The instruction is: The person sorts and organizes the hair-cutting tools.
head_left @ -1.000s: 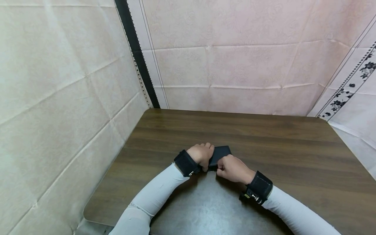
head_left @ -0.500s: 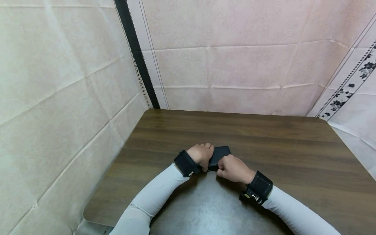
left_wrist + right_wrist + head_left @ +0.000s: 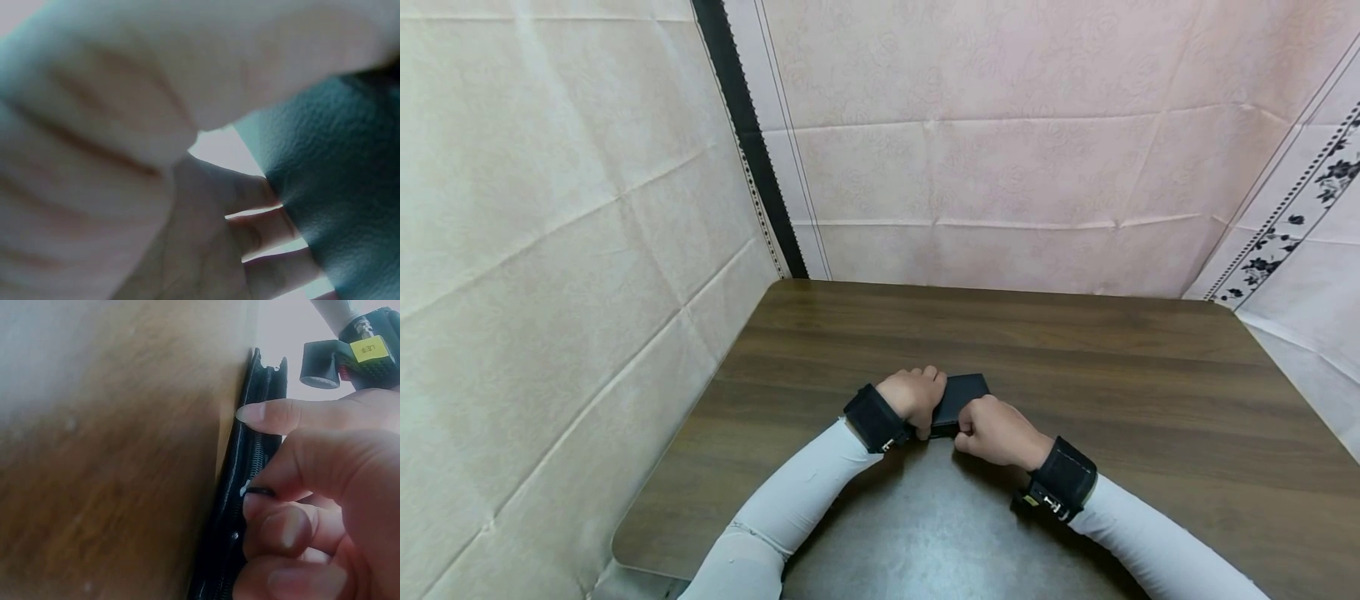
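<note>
A black zip wallet point(image 3: 964, 395) with a grained, leather-like cover point(image 3: 350, 169) lies on the table between the two hands. My left hand point(image 3: 916, 395) holds its left end. The left thumb point(image 3: 265, 415) presses on the near zipped edge, while the other fingers point(image 3: 265, 228) reach along the cover. At that same edge, my right hand point(image 3: 1002, 429) pinches a small zipper pull point(image 3: 259, 490) between thumb and curled index finger. The zipper's teeth point(image 3: 257, 453) show between the left thumb and the right fingers. Farther along, the right hand hides part of the edge.
The brown wood-grain table point(image 3: 1075, 350) has rounded corners. A pale cloth point(image 3: 1000, 167) hangs behind it, and another cloth point(image 3: 550, 292) borders the left side. Black wrist straps point(image 3: 1062, 477) with small devices sit on both wrists.
</note>
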Available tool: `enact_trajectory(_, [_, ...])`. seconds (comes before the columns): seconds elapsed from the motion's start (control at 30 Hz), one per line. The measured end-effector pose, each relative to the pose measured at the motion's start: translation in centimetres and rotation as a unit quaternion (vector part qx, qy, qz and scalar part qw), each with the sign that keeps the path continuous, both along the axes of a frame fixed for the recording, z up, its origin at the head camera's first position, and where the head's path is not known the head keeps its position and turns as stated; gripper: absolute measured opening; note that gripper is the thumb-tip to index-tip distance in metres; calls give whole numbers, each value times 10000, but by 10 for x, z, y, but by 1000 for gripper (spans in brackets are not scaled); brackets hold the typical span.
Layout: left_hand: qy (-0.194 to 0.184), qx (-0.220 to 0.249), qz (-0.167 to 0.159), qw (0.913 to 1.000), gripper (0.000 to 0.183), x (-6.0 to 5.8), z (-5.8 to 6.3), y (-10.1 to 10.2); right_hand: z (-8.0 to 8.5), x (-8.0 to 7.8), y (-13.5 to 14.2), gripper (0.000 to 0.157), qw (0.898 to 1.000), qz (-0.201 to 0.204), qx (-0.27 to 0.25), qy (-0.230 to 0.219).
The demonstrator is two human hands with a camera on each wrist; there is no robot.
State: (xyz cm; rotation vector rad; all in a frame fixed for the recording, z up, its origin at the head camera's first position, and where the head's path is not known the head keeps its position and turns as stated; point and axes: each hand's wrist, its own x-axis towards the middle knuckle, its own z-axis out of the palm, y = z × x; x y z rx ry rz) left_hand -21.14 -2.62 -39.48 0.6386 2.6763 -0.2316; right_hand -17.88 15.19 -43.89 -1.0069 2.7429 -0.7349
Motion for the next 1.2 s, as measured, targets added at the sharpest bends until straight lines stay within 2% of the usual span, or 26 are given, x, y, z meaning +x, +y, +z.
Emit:
enact_trajectory(0.4, [4, 25, 5, 10000, 95, 0, -2, 0, 0, 0, 0, 45, 9999, -85, 73, -45])
enact_trajectory(0.63, [5, -244, -100, 9997, 95, -4, -4, 0, 1, -1, 1, 47, 9997, -154, 131, -126])
enact_trajectory(1.0, [45, -323, -113, 9994, 94, -6, -4, 1, 3, -2, 2, 46, 9994, -212, 221, -162])
enact_trajectory(1.2, [227, -118, -422, 9988, 103, -5, -10, 1, 4, -1, 1, 47, 9998, -84, 160, -123])
